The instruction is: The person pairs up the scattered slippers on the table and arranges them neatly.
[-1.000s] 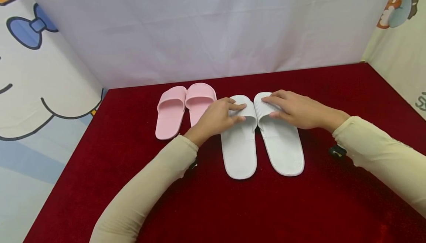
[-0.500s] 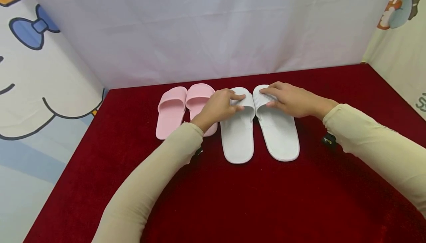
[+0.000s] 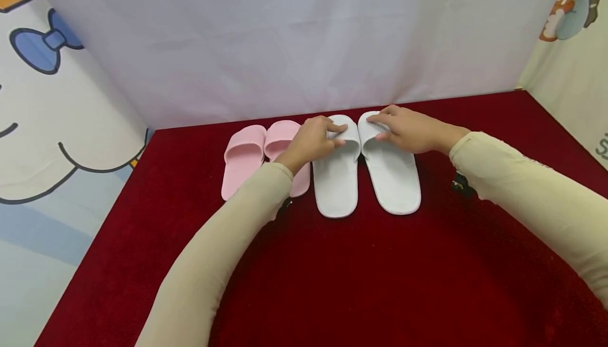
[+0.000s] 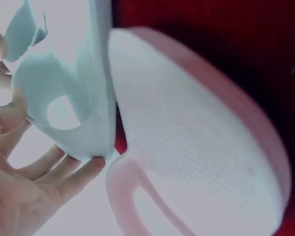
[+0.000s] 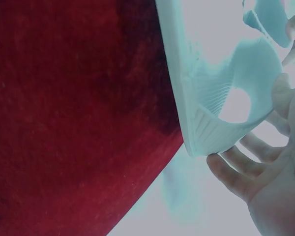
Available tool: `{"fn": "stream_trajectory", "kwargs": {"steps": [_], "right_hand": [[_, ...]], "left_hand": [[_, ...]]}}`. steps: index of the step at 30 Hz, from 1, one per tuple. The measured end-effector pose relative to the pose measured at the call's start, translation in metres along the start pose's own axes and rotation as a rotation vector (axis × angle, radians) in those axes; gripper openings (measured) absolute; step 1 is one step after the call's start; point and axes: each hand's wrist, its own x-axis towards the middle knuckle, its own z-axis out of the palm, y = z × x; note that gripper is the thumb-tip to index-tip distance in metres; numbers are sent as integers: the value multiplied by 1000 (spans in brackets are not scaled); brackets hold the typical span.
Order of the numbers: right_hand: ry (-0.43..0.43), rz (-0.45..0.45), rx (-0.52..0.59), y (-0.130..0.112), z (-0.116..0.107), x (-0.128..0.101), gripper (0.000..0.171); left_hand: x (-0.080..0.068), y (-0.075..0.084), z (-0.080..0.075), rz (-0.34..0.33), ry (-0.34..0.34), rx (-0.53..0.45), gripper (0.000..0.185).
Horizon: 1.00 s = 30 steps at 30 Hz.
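A pair of white slippers with ribbed straps lies side by side on the red cloth. My left hand grips the left white slipper over its strap, thumb at the strap's rear edge and fingers toward the toe. On the right white slipper, my right hand holds the strap the same way from its outer side. In the right wrist view, the fingertips touch the toe end. Left of them sits a pair of pink slippers, the left pink slipper and the right pink slipper, partly behind my left arm.
The red cloth covers the surface, with a white curtain along its back edge. Printed cartoon panels stand at the left and right. In the left wrist view, the right pink slipper sits close beside the white one.
Both hands have moved the white slippers away from me, toward the back curtain and slightly left, now roughly level with the pink pair. The pink slippers have stayed in place.
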Motion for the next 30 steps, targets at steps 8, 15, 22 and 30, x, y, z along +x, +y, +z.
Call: {"fn": "stream_trajectory", "kwargs": {"steps": [8,15,22,30], "right_hand": [[-28,27,11,5,-3,15,49],[-55,78,46,11,0,26,50],[-73,86,74,11,0,33,51],[-92,87,82,17,5,30,50]], "left_hand": [[11,-7,-3,-19,11,7,42],[19,-10,-5,-53,-1,-25,42],[20,-14,-3,-75,17,-66,41],[25,-13,1,-53,25,-87,42]]}}
